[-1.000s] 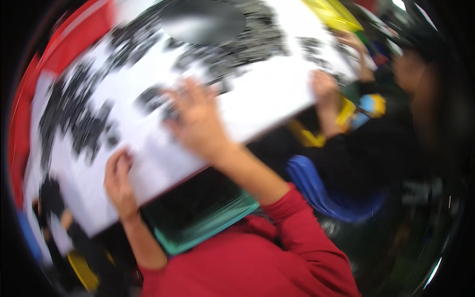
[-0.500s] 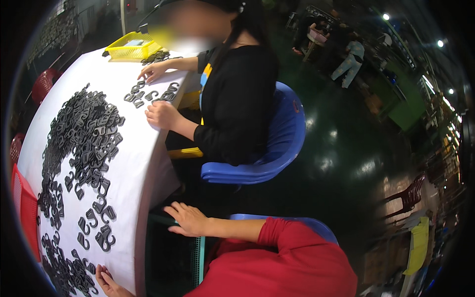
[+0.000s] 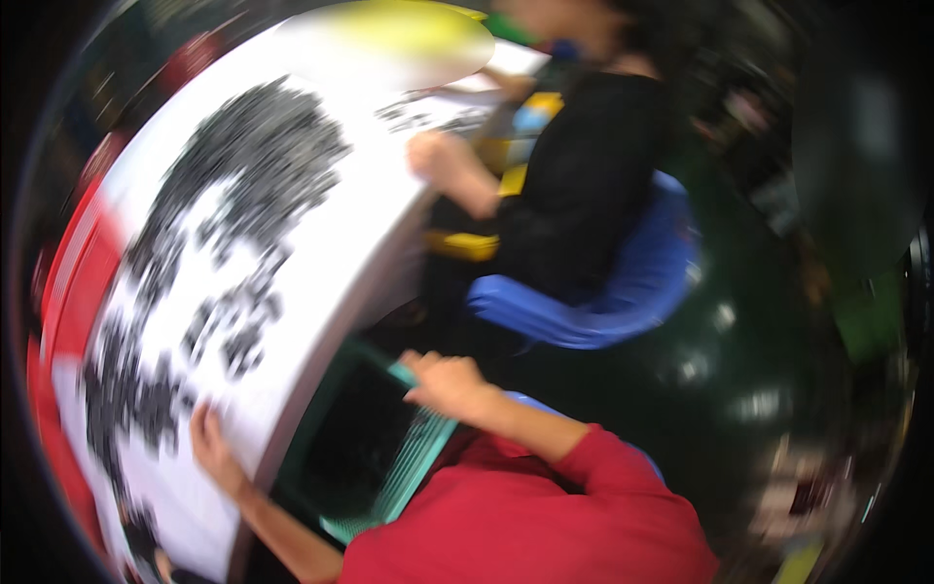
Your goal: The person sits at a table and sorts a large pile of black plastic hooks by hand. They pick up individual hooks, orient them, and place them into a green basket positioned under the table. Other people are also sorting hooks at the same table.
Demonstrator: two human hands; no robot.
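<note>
The picture is smeared by motion. On the white table, my left hand lies by its near edge with fingers stretched, beside small black plastic hooks; nothing shows in it. My right hand is at the upper right corner of a green plastic basket, its fingers bent over the rim. The basket sits at my lap, against the table edge, with a dark inside whose contents I cannot make out. A larger heap of black hooks spreads farther up the table.
A co-worker in black sits on a blue plastic chair ahead on the right, a hand at the table edge near some hooks. Red baskets stand along the table's left side. A blurred yellow patch lies at the far end.
The view has swung, so the table and co-worker sit farther right. My right hand has come onto the basket rim, and more of the basket shows. My left hand's fingers have straightened.
</note>
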